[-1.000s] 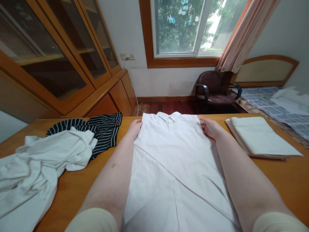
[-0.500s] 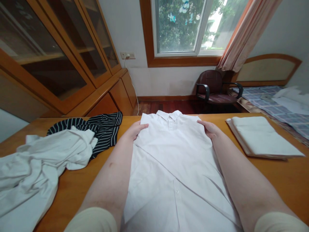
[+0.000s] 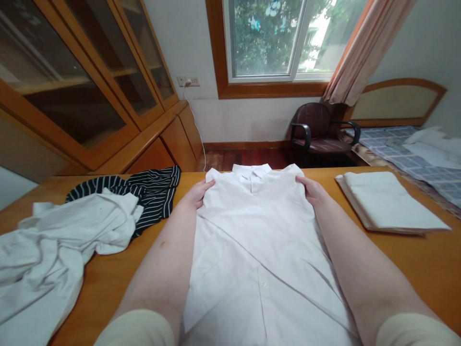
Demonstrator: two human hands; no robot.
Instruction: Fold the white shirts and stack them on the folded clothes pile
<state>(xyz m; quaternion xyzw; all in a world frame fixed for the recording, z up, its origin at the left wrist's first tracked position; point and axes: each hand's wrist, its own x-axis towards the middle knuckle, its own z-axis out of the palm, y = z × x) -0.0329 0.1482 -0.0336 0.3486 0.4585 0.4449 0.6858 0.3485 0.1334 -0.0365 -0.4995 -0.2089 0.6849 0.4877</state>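
A white button-up shirt (image 3: 252, 230) lies front up before me, its collar at the far edge of the table and its lower part running out of view at the bottom. My left hand (image 3: 200, 193) grips the shirt's left side just below the shoulder, thumb on top. On the opposite side my right hand (image 3: 312, 189) pinches the edge below the other shoulder. Both shoulder corners stick up slightly beyond my hands. A diagonal fold line crosses the shirt's front. The fingers under the cloth are hidden.
On the wooden table (image 3: 382, 269), a crumpled white garment (image 3: 79, 226) and a black-and-white striped garment (image 3: 154, 192) lie at left. A folded white cloth stack (image 3: 396, 202) sits at right. Beyond stand a glass-door cabinet (image 3: 140, 115), an office chair (image 3: 317, 127) and a bed (image 3: 406, 149).
The cloth at both shoulders has bunched and risen into points between my hands and the collar. My hands keep hold of the sides; the view has shifted slightly.
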